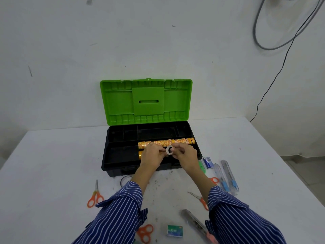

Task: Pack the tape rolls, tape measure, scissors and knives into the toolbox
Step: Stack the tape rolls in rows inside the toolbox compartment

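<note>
The black toolbox (121, 166) stands open on the white table, its green lid (146, 101) upright. A row of orange tape rolls (175, 142) lies in the tray, and a second row (140, 154) shows under my left hand. My left hand (153, 153) and my right hand (184, 154) meet over the tray, both pinching a small tape roll (169, 150) with a white core. Orange-handled scissors (95, 196) lie front left, another pair (145, 232) near my left sleeve, a third (200, 199) by my right sleeve. Clear knives with blue sliders (228, 175) lie right of the box.
A clear tape roll (125, 179) lies in front of the box. A small green box (175, 230) and a dark knife (194, 221) sit near the front edge. A blue-white packet (208, 162) and a green item (202, 166) lie at the box's right. Cables hang on the wall.
</note>
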